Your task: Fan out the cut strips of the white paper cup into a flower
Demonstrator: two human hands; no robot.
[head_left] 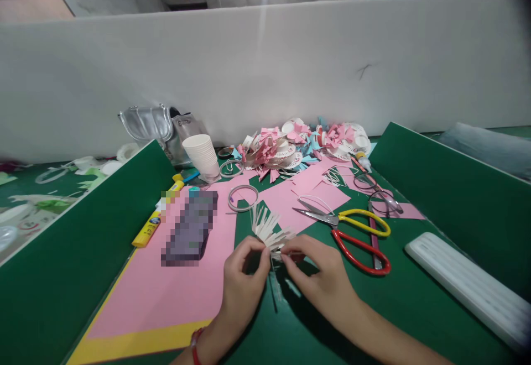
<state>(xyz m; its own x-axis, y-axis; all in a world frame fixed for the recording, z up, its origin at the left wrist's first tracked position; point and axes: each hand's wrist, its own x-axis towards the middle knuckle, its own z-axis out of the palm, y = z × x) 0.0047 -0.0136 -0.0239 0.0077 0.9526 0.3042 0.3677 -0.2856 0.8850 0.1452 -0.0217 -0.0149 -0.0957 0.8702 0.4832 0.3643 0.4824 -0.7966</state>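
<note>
Item, fingers [263, 265]: left hand [244, 276], thumb and forefinger pinched on the gathered lower left of a white fringed piece [267, 231]; right hand [321, 274], thumb and forefinger pinched at the same piece's lower right edge. Remaining fingers curled.

Item, white fringed piece: held between both sets of fingertips, above the tabletop [286, 337]. Gathered end at the fingers; strips fan away from the person, the longest leaning up and to the left. Long axis therefore runs from the pinch toward far left. Neither hand is clearly nearer; the left grips closer to the root of the long strips, the right lies across from it. How the strips join beneath the fingertips: cannot be told.

Item, scissors [335, 222]: right of the piece, beyond the right hand, blades parted slightly, tips pointing left.

Item, tape ring [229, 198]: just past the strips, to the left.

Item, pink sheet [141, 298]: left of the left hand.

Item, stacked white cups [201, 155]: far left.

Item, heap of paper scraps [282, 152]: farthest, by the wall.
</note>
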